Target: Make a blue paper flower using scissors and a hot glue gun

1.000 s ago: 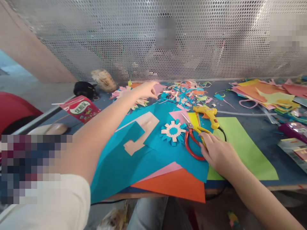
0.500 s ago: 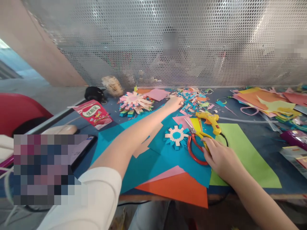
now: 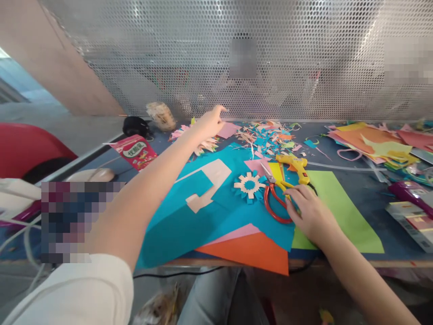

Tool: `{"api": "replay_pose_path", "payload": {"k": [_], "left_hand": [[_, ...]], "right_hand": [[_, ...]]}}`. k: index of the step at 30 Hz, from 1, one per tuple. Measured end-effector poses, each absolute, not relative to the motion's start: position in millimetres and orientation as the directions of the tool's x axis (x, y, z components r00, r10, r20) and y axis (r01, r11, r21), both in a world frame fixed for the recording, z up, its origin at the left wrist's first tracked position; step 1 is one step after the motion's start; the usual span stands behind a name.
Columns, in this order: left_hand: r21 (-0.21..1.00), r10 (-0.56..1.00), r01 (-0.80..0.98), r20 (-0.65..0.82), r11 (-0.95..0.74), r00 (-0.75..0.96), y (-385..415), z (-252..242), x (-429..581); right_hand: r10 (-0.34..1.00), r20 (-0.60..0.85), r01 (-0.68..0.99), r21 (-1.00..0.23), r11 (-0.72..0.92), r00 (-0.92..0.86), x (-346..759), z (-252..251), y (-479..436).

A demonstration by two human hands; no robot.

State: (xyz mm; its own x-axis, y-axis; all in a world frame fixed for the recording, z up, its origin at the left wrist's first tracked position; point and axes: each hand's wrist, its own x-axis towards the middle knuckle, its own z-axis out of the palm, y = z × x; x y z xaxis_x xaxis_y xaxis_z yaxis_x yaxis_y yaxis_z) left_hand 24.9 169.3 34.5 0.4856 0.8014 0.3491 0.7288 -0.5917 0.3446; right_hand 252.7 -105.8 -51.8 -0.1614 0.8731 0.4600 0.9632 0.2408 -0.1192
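My left hand [image 3: 215, 121] is raised over the back of the table with its fingers apart and nothing in them, above a pink paper sheet [image 3: 228, 130] and beside a fringed paper flower [image 3: 206, 146]. My right hand [image 3: 309, 212] rests at the yellow handle of the scissors [image 3: 277, 198], whose other handle is red; the fingertips curl by the handle, and the blades point up and left. Left of the scissors, a blue and pale pink paper gear shape [image 3: 250, 185] lies on a blue sheet [image 3: 179, 234].
Behind the scissors lies a yellow glue gun [image 3: 295, 166]. Paper scraps [image 3: 267, 137] are heaped near the perforated metal panel [image 3: 189, 54]. A green sheet [image 3: 341, 207] and an orange sheet [image 3: 260, 253] lie in front, a red snack pouch [image 3: 137, 152] at left.
My left hand has moved left and up, from the scrap heap to above the pink sheet, and its fingers have spread. My right hand has stayed by the scissors. The view has shifted slightly.
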Motion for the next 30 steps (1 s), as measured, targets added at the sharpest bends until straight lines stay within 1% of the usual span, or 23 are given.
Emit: {"api": "replay_pose_path", "payload": {"k": [1, 3, 6, 8, 10, 11, 12, 14, 16, 18, 20, 23, 25, 28, 30], "left_hand": [[0.305, 0.811, 0.766, 0.371, -0.566, 0.452, 159.2, 32.9, 17.4], [0.258, 0.828, 0.806, 0.353, -0.533, 0.435, 135.0, 28.8, 7.5], [0.274, 0.875, 0.836, 0.251, -0.475, 0.414, 98.4, 23.2, -0.7], [0.288, 0.865, 0.819, 0.249, -0.496, 0.436, 79.7, 20.3, -7.4], [0.266, 0.831, 0.795, 0.299, -0.544, 0.469, 67.1, 17.8, -17.4], [0.252, 0.818, 0.787, 0.311, -0.563, 0.485, 62.7, 16.5, -23.4], [0.248, 0.813, 0.782, 0.299, -0.572, 0.499, 59.3, 15.1, -29.9], [0.280, 0.827, 0.779, 0.206, -0.562, 0.523, 54.4, 11.5, -42.6], [0.325, 0.843, 0.785, 0.086, -0.527, 0.531, 51.0, 5.6, -53.3], [0.324, 0.850, 0.802, 0.012, -0.502, 0.527, 48.4, -2.8, -60.6], [0.295, 0.844, 0.807, -0.001, -0.511, 0.536, 46.7, -12.3, -64.9], [0.245, 0.839, 0.812, 0.010, -0.529, 0.544, 44.3, -22.0, -67.7], [0.191, 0.850, 0.835, -0.005, -0.516, 0.526, 41.7, -22.6, -68.3], [0.109, 0.856, 0.853, -0.036, -0.510, 0.516, 36.4, -17.0, -67.1], [0.108, 0.841, 0.840, -0.053, -0.532, 0.539, 33.3, -13.6, -65.1]], "right_hand": [[0.865, 0.471, 0.953, -0.140, 0.268, -0.174, 253.8, -50.7, -103.9], [0.864, 0.453, 0.933, -0.158, 0.322, -0.221, 254.6, -46.9, -95.9], [0.893, 0.330, 0.920, -0.137, 0.367, -0.307, 248.0, -37.2, -71.7], [0.921, 0.255, 0.940, -0.097, 0.327, -0.294, 237.5, -29.9, -50.5], [0.959, 0.138, 0.965, -0.054, 0.257, -0.248, 224.2, -23.9, -30.3], [0.970, 0.078, 0.970, -0.052, 0.236, -0.231, 217.3, -21.5, -22.2], [0.976, 0.050, 0.975, -0.059, 0.215, -0.213, 210.8, -19.4, -15.9], [0.978, 0.019, 0.971, -0.116, 0.210, -0.209, 199.5, -15.4, -8.8], [0.974, -0.007, 0.953, -0.208, 0.222, -0.229, 191.4, -10.5, -7.7], [0.970, -0.048, 0.937, -0.275, 0.217, -0.239, 186.8, -4.4, -9.1], [0.974, -0.062, 0.938, -0.287, 0.193, -0.220, 186.1, 1.5, -10.2], [0.983, -0.057, 0.958, -0.243, 0.153, -0.172, 191.6, 5.6, -10.1], [0.987, -0.044, 0.967, -0.209, 0.144, -0.156, 197.4, 3.2, -11.1], [0.982, 0.008, 0.968, -0.168, 0.186, -0.187, 202.8, -5.7, -18.3], [0.970, 0.058, 0.964, -0.114, 0.241, -0.236, 201.2, -11.3, -27.4]]}}
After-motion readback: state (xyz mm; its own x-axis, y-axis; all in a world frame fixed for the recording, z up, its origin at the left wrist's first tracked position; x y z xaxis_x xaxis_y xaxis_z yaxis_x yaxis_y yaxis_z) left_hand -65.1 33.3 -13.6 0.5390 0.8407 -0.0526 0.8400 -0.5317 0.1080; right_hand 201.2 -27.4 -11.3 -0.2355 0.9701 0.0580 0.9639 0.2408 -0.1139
